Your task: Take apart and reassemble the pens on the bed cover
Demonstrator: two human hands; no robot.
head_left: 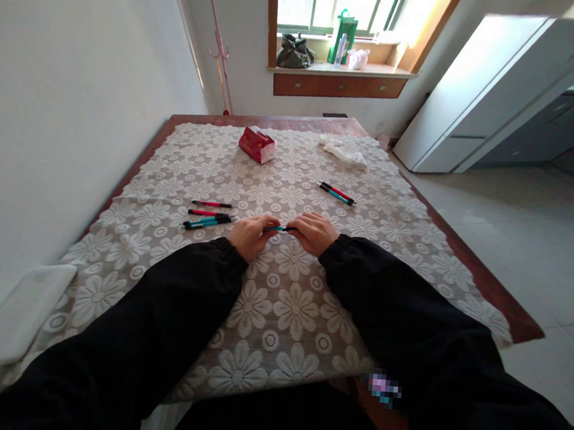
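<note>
The left hand and right hand pinch 1 blue pen between narrowed fingers, over the tablecloth; fingertips hide its ends. Left of this pen lie 2 red pens and overlapping blue pens, hard to count; right and beyond, 2 more pens; farther beyond, 1 red packet, 1 crumpled white thing.

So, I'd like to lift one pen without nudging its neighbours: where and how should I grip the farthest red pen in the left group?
Probably pinch the red pen mid-barrel from above, fingertips across its thin body. It lies flat and crosswise, and a narrow gap separates it from the nearer pens, so both long sides look free.
</note>
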